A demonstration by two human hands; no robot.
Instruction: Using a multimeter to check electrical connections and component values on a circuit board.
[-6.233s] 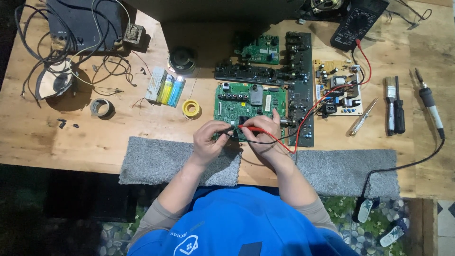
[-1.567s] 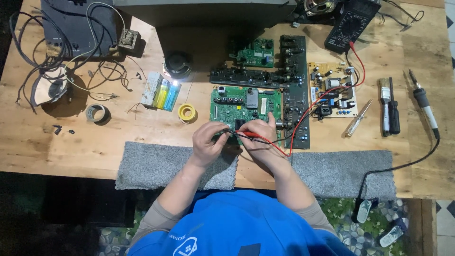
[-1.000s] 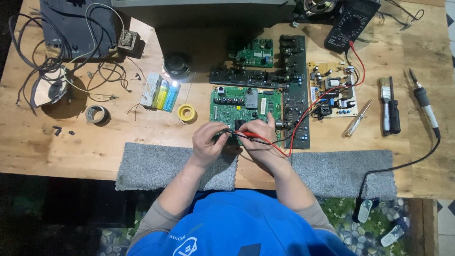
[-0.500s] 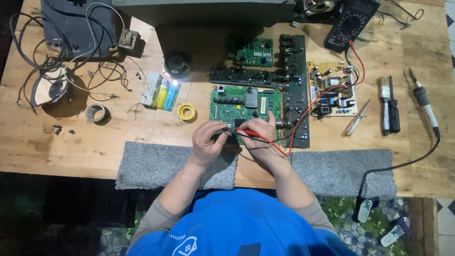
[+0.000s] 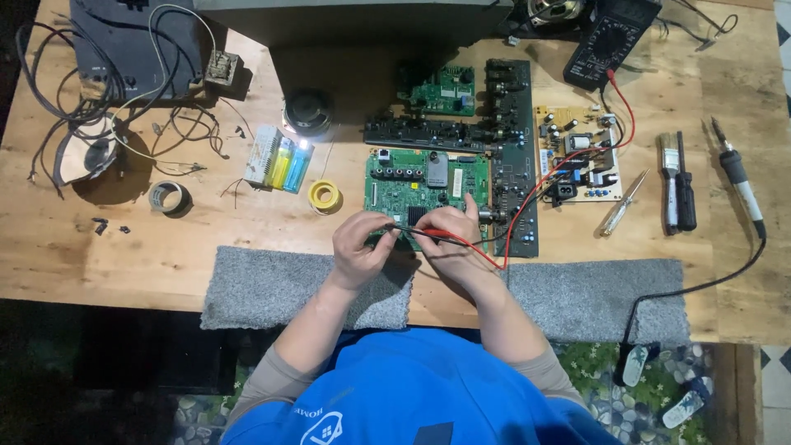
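Observation:
A green circuit board lies flat on the wooden table in front of me. My left hand pinches a black test probe at the board's near edge. My right hand holds a red test probe lying across its fingers, its tip pointing left toward the same edge. Red and black leads run from the probes up to a black multimeter at the back right. Both forearms rest over grey mats.
Behind the green board stand black boards, a small green board and a pale power board. A soldering iron, brush, screwdrivers, yellow solder reel, lighters, tape roll and tangled wires lie around.
Both hands stay on the probes at the board's near edge, with only slight shifts of the fingers. The view has drifted a little.

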